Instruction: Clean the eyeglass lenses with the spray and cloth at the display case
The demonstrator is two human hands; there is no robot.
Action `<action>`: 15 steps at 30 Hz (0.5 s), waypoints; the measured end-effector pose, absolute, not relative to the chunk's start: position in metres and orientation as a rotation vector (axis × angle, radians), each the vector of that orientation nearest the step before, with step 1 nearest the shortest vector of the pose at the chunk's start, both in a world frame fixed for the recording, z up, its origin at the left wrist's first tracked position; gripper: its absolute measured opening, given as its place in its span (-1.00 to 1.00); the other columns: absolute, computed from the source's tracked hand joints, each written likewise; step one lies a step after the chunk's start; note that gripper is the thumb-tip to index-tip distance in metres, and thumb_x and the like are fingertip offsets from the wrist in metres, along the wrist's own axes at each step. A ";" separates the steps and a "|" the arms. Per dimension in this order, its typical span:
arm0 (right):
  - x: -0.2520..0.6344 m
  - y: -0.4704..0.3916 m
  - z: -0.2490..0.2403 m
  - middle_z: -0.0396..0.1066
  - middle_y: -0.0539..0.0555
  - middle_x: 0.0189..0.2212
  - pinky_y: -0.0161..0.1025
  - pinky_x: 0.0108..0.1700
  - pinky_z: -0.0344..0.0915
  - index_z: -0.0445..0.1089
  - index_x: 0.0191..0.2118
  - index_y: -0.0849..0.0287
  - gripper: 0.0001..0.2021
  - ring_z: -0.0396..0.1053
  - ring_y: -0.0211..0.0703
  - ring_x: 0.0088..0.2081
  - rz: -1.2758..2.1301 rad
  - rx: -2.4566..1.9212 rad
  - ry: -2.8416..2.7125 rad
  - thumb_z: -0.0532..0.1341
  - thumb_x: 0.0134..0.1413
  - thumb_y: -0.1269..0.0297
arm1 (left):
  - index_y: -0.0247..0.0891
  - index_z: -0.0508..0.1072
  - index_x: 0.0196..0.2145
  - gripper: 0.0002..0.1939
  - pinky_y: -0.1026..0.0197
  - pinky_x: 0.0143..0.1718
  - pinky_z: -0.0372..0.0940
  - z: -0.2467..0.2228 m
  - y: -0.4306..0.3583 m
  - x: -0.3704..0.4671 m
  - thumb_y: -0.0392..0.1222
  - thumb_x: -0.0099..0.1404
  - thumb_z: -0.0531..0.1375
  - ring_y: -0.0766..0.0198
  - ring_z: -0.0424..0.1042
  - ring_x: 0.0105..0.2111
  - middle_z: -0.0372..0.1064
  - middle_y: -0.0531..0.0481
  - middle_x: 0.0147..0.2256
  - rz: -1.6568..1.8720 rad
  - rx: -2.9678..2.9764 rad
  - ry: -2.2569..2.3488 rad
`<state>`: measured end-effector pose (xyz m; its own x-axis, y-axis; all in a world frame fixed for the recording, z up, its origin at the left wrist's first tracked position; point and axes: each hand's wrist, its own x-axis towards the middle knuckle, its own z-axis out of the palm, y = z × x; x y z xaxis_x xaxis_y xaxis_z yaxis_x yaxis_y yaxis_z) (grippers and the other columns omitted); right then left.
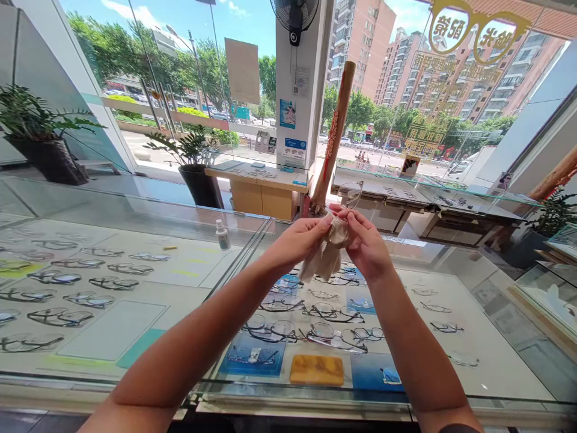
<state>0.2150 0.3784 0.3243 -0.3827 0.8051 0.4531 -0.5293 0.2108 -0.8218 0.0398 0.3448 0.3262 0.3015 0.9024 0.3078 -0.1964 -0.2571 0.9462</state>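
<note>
left hand [309, 234]: pinching cloth [321, 263]
right hand [370, 245]: gripping eyeglasses [351, 195] against cloth
display case [489, 346]: beneath both hands

A pair of glasses [351, 193] with clear lenses and a thin rim is held between the left hand [303, 239] and the right hand [370, 245], tilted so that one round lens stands up beyond the right fingers while the other side lies down among the fingertips, partly covered. A soft beige cloth [321, 264], creased and zigzag-edged, is bunched around that lower side, pinched under the left thumb, its loose folds hanging limp below and between both hands
</note>
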 end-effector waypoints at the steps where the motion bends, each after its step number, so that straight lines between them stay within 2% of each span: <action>1: 0.214 0.378 0.324 0.57 0.02 0.19 -0.18 0.09 0.51 0.68 -0.20 -0.02 -0.81 0.49 -0.03 0.19 1.470 -0.286 -1.329 0.48 0.22 0.01 | -0.31 0.69 -0.14 -0.39 0.21 -0.25 0.29 0.326 0.344 0.041 0.38 0.32 0.36 0.23 0.47 -0.30 0.59 -0.12 -0.27 1.226 1.432 0.696; 7: 0.207 0.373 0.323 0.63 0.02 0.13 -0.23 0.07 0.51 0.71 -0.13 -0.05 -0.78 0.56 -0.10 0.05 1.487 -0.267 -1.349 0.48 0.21 -0.02 | -0.34 0.65 -0.19 -0.38 0.21 -0.21 0.29 0.325 0.340 0.048 0.38 0.30 0.38 0.26 0.44 -0.30 0.55 -0.08 -0.31 1.303 1.372 0.675; 11: 0.204 0.368 0.325 0.67 0.03 0.05 -0.17 0.11 0.52 0.72 -0.06 -0.06 -0.70 0.58 -0.07 0.00 1.489 -0.301 -1.354 0.50 0.16 -0.04 | -0.34 0.60 -0.29 -0.42 0.25 -0.31 0.21 0.325 0.339 0.050 0.34 0.30 0.40 0.33 0.35 -0.38 0.48 -0.02 -0.38 1.368 1.392 0.711; 15: 0.203 0.367 0.326 0.67 0.04 0.04 -0.08 0.18 0.50 0.72 -0.05 -0.04 -0.67 0.58 -0.02 0.03 1.488 -0.320 -1.364 0.52 0.12 -0.05 | -0.33 0.61 -0.27 -0.47 0.26 -0.32 0.21 0.324 0.339 0.053 0.28 0.29 0.43 0.34 0.34 -0.39 0.47 -0.01 -0.38 1.409 1.373 0.691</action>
